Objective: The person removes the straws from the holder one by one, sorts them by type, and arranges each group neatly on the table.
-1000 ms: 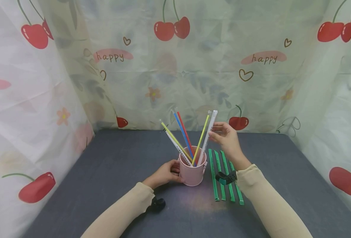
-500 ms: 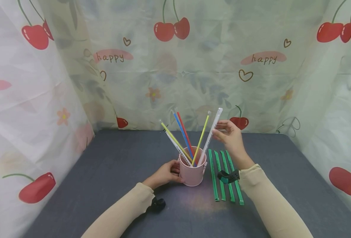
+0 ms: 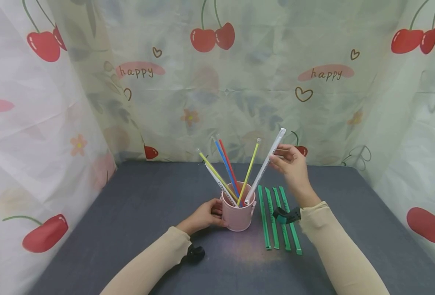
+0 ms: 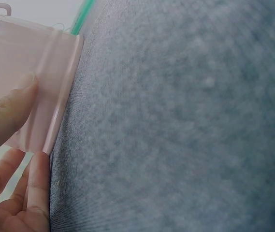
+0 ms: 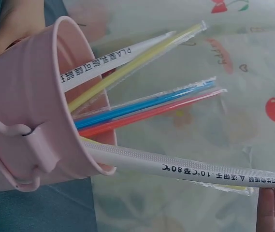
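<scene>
My left hand (image 3: pixel 204 215) holds the pink bucket (image 3: pixel 237 219) from its left side, thumb and fingers at its wall near the base in the left wrist view. With thumb and fingertips, my right hand (image 3: pixel 291 170) pinches a white paper-wrapped straw (image 3: pixel 265 164) high up. That straw leans right, its lower end just inside the bucket's rim. Also standing in the bucket are another white-wrapped straw (image 5: pixel 108 65), a blue straw (image 5: pixel 151 103), a red straw (image 5: pixel 156 112) and two yellow straws, one leaning left (image 3: pixel 214 169), one leaning right (image 3: pixel 251 164), in clear wrappers.
Several green-wrapped straws (image 3: pixel 263 217) lie side by side on the dark table (image 3: pixel 158 184), right of the bucket and partly under my right wrist. A cherry-print curtain (image 3: pixel 225 90) encloses the back and sides. The bucket's handle (image 5: pixel 11 128) hangs at its side.
My right hand has moved right and up with the white-wrapped straw, which now leans further right, its lower end drawn up near the rim. The left hand and bucket have stayed put.
</scene>
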`<move>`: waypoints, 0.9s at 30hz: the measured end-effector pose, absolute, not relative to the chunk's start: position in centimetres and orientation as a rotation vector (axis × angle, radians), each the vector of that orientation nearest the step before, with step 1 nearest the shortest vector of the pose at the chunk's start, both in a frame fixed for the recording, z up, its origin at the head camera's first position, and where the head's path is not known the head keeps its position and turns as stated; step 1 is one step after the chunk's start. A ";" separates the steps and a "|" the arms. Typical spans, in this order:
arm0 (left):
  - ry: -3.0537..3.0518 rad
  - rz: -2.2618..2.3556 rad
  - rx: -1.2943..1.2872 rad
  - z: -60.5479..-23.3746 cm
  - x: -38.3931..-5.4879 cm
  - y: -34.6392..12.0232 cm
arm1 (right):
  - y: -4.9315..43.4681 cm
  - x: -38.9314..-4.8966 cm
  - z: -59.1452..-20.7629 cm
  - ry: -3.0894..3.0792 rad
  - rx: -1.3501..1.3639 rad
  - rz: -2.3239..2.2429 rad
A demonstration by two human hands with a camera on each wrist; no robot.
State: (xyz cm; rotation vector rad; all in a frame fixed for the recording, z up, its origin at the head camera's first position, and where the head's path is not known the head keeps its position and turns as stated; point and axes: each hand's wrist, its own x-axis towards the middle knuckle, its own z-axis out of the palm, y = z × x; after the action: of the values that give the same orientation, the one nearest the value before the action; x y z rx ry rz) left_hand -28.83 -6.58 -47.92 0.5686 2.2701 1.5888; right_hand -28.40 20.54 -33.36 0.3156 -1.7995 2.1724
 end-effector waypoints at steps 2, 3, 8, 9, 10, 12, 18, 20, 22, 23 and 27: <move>2.265 1.594 0.574 -48.0 -28.8 -6.6 | 20.7 -28.4 -33.2 -1.758 0.315 2.203; 2.266 1.593 0.575 -48.0 -28.9 -6.6 | 20.8 -28.4 -33.2 -1.741 0.310 2.212; 2.265 1.585 0.569 -48.2 -29.1 -6.6 | 21.3 -28.3 -32.8 -1.660 0.299 2.258; 2.266 1.582 0.571 -48.3 -29.2 -6.7 | 21.4 -28.3 -32.8 -1.646 0.292 2.263; 2.263 1.582 0.574 -48.3 -29.2 -6.7 | 21.5 -28.3 -32.7 -1.635 0.286 2.264; 2.263 1.580 0.575 -48.4 -29.2 -6.7 | 21.7 -28.3 -32.6 -1.612 0.279 2.276; 2.258 1.586 0.579 -48.4 -29.2 -6.7 | 22.6 -28.1 -32.3 -1.559 0.269 2.307; 2.257 1.592 0.576 -48.3 -29.1 -6.7 | 23.0 -28.0 -32.2 -1.535 0.277 2.326; 2.258 1.595 0.579 -48.2 -29.0 -6.7 | 23.3 -27.9 -32.1 -1.511 0.280 2.344; 2.260 1.596 0.578 -48.2 -29.0 -6.6 | 23.5 -27.9 -32.0 -1.504 0.282 2.350; 2.267 1.590 0.569 -48.2 -29.0 -6.6 | 24.1 -27.8 -31.9 -1.493 0.272 2.367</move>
State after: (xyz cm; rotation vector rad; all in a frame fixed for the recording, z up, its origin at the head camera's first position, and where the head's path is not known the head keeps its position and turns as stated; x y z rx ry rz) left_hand -28.96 -6.63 -48.15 0.5686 2.2670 1.5903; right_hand -27.78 24.08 -31.87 0.2722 -1.4931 2.3669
